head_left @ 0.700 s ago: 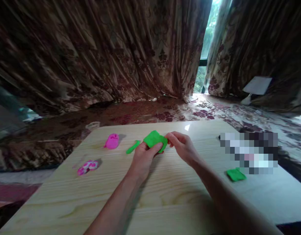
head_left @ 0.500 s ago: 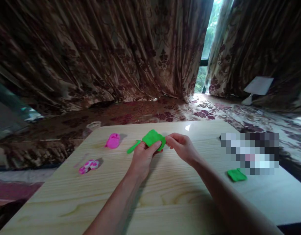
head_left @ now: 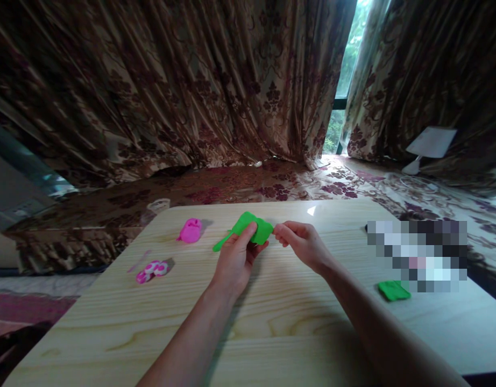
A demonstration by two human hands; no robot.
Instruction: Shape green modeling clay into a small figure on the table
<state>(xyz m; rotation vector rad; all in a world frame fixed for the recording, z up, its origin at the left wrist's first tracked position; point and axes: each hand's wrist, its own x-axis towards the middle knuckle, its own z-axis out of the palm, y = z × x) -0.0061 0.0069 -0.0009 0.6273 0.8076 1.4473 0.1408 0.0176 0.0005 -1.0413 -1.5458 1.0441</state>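
Observation:
My left hand [head_left: 238, 255] holds a flat, soft-looking piece of bright green clay [head_left: 245, 221] above the table, thumb on top and fingers beneath. My right hand [head_left: 298, 239] is closed in a pinch at the right edge of that clay; its fingertips partly hide the spot they grip. Just left of the held piece is a narrow green strip [head_left: 220, 244], whose upper end meets the clay in view; I cannot tell whether they touch. Over to the right, a second flat green clay piece [head_left: 394, 291] lies on the table.
On the left of the pale wooden table [head_left: 151, 333] sit a pink slipper-shaped piece [head_left: 190, 231], a pink-and-white rounded piece [head_left: 151, 271] and a thin pinkish stick [head_left: 139, 262]. A blurred-out item [head_left: 417, 255] lies at the right edge. A white lamp [head_left: 431, 142] stands behind, near curtains.
The held green clay has turned a little in my left hand, and its right end now reaches out toward my right fingertips. The whole view has shifted slightly.

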